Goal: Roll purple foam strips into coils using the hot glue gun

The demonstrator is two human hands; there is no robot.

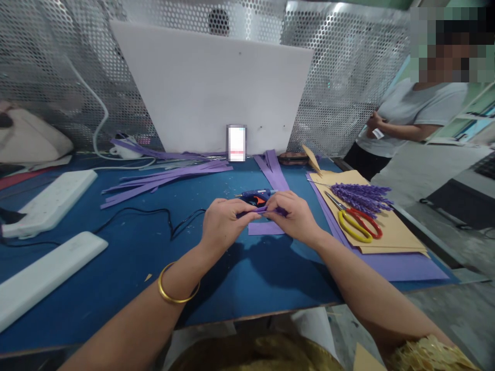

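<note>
Between my two hands, a narrow purple paper strip is pinched above the blue table. My left hand closes thumb and fingers on its left end. On the right end, my right hand pinches too, and its fingers hide part of the strip. A flat purple paper piece lies on the table just below the hands. Right behind them rests a dark blue glue gun with an orange trigger, partly covered by my fingers.
Purple strips lie at the back left, more behind my hands. Scissors and purple flower sprigs rest on tan paper at right. White power strips and a black cord are left. A person stands beyond.
</note>
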